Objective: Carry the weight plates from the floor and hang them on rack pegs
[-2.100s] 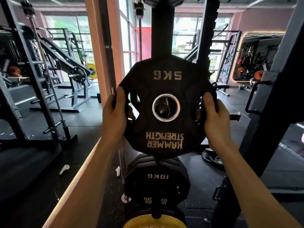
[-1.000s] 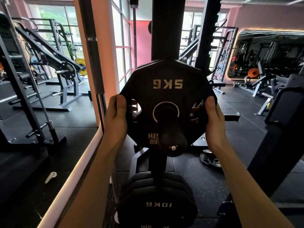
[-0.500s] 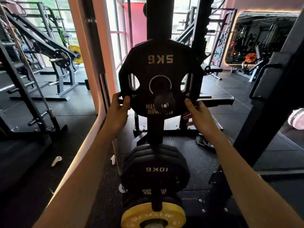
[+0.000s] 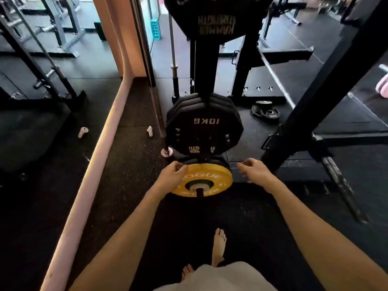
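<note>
Hanging on the rack's top peg, the 5 kg plate [image 4: 210, 15] is released, both the left hand [image 4: 171, 177] and the right hand [image 4: 255, 171] loosely curled and empty, so bare toes [image 4: 219, 233] could be struck if the small plates [image 4: 265, 111] on the floor slip when carried.

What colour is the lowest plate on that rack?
Yellow, with a dark centre ring: the lowest plate shows clearly in the head view, below the black plates.
</note>
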Available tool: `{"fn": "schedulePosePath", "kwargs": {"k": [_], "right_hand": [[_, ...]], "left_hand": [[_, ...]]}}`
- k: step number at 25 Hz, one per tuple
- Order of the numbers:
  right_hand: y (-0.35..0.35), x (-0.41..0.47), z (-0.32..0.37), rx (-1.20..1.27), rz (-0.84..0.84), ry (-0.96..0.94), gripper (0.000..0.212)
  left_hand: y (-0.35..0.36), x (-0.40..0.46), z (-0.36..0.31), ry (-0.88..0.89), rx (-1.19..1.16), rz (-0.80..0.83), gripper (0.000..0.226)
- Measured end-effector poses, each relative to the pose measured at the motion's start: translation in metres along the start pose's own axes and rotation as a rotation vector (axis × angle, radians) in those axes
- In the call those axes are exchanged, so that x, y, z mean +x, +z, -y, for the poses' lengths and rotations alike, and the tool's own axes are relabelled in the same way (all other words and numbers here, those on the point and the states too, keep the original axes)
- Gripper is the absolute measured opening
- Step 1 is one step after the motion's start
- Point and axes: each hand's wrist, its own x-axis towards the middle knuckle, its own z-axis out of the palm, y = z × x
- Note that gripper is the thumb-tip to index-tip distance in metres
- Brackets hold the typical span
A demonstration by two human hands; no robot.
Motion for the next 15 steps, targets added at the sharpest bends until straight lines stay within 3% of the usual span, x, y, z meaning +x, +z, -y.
{"fn": "schedulePosePath", "kwargs": {"k": [7, 12, 15], "right_hand": [[0.07, -0.094, -0.157, 0.065, 0.2, 0.44, 0.023], [0.082, -0.176, -0.256, 0.265, 0.162, 0.643, 0.027], [0.066, -0.219, -0.307, 0.356, 0.079, 0.708, 0.024]], "left_hand": [[0.098, -0.067, 0.11, -0.36, 0.245, 0.328, 0.041], [0.167, -0.135, 0.145, -0.341, 0.447, 0.535, 0.035], [0.209, -0.149, 0.141, -0.216, 0.644, 0.671, 0.035]]}}
